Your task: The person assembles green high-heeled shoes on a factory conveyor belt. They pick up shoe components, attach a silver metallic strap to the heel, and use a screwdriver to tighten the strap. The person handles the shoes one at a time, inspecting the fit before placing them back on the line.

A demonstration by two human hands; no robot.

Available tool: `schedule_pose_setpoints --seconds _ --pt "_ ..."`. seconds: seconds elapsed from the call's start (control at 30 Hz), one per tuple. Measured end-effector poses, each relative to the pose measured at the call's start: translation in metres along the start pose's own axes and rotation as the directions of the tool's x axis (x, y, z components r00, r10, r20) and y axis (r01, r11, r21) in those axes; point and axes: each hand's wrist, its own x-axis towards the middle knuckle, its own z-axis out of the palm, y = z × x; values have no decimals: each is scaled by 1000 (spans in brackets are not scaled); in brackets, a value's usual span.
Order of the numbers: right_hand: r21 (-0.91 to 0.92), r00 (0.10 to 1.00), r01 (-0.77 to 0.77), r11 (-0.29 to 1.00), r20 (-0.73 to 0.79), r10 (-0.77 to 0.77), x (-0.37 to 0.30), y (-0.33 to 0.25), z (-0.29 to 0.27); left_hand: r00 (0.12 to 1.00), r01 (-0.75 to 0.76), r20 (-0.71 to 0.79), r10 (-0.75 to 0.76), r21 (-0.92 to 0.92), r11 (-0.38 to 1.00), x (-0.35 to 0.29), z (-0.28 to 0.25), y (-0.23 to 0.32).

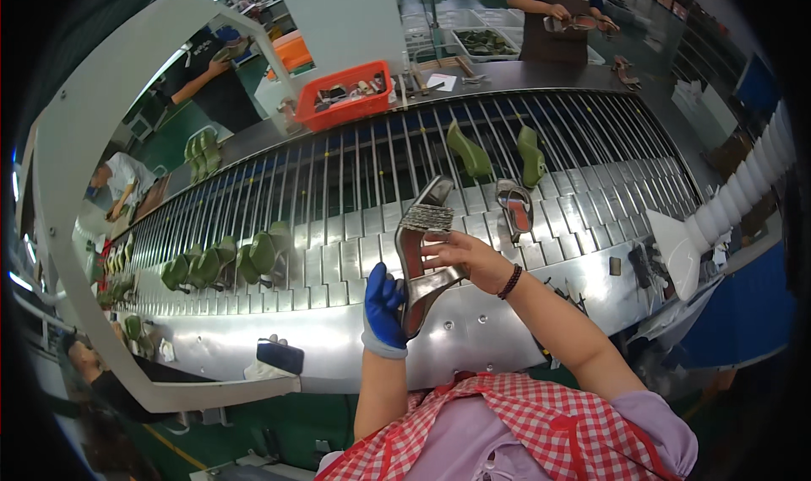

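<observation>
Silver sandal (pixel 425 257), heel in gloved left hand (pixel 384 308), right hand (pixel 469 260) fingers seemingly pinching its side

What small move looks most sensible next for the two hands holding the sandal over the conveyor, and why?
Probably turn the sandal slightly for a closer look. The gloved left hand grips its lower end and the bare right hand pinches its side, so it hangs sole-up above the slatted conveyor, touching nothing. Another sandal already lies on the slats nearby.
</observation>
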Motion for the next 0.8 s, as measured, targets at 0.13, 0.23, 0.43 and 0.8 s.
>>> schedule_pose_setpoints --seconds 0.13,0.23,0.43,0.8 --pt "116 997 -22 993 76 13 -21 -7 -5 920 123 379 -101 -35 992 -13 16 -7" --pt "99 999 28 995 -24 -25 -39 -11 -8 881 164 447 -153 15 986 -34 32 -8" --pt "280 992 104 954 -105 -77 -56 -7 -8 744 106 655 -129 75 992 -47 38 -5" --pt "-16 861 268 963 -446 -247 -61 -43 23 571 -646 821 -23 467 604 -39 20 13"
